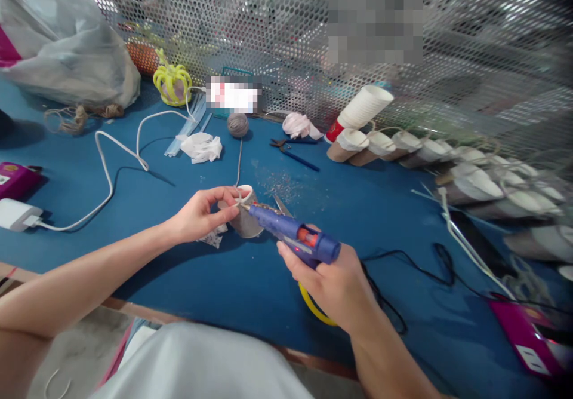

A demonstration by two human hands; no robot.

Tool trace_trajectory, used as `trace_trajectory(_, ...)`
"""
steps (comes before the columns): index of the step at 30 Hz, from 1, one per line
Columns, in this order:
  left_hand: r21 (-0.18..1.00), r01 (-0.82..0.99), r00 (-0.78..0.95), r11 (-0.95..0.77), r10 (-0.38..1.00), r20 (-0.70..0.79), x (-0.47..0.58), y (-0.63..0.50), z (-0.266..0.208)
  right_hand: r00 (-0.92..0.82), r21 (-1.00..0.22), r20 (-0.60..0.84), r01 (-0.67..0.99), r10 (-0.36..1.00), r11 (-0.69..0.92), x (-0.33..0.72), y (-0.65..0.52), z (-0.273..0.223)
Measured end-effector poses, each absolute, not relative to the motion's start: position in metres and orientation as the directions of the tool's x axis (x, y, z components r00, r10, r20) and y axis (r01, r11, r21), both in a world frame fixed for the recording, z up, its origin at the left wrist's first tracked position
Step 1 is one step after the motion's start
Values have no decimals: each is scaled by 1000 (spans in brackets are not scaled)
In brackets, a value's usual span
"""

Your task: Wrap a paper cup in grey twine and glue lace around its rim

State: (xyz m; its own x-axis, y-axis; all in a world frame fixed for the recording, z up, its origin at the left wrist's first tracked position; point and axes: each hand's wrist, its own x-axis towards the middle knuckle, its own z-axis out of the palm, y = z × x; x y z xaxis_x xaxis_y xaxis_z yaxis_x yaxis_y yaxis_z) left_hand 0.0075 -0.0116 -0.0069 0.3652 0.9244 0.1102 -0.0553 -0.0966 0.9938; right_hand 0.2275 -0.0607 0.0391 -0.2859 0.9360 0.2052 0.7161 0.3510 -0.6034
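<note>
Paper cup (249,228) sits roughly mid-view over the blue table (224,291), so I'm taking it as the centre of the clock; can't quite tell if its base is resting on the surface. Left hand (200,215) comes in from about 8 o'clock, thumb and fingers pinching the cup up by its pale rim. Right hand (333,285), over at about 4, is wrapped around a blue glue gun (283,224), nozzle aimed at the cup right by the left fingertips, though I can't tell if it's actually touching. A strand of grey yarn (239,163) runs down from a ball (237,125) at 12 o'clock to the cup's rim. Yellow-handled scissors (313,307) are partly hidden under the right hand at 5, and a speckled crumpled scrap (215,238) is just beside the cup at 8. Up around 11 there's crumpled white paper (202,149), some clear glue sticks (179,139) and, farther back, a yellow ribbed thing (172,83). Blue-handled pliers (302,159) lie spread at 1 with a pale pink wad (298,125) just behind. Between 1 and 2 there's a leaning stack of white cups (364,107), then a whole line of brownish cups (342,147) stretching from 2 round to 3. White charger (17,215) is way out at 9, magenta power strip (523,336) at 4.
</note>
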Motion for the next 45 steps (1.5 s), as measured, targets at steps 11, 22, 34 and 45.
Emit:
trace_trajectory(11, 992, -43, 392, -118, 911, 125, 6, -12, -7, -227, -631, 194, 716, 954, 299, 227, -60, 39)
trace_trajectory(22, 989, -68, 449, -131, 881, 148, 1, -10, -9, -135, -699, 98, 696, 986, 164, 228, -58, 42)
trace_trajectory(34, 990, -54, 469, -130, 872, 140, 0, -8, -9, -114, -686, 14, 722, 993, 92, 230, -59, 40)
trace_trajectory(45, 991, -60, 466, -120, 875, 134, 1, -9, -7, -112, -699, -15, 712, 994, 70, 228, -59, 41)
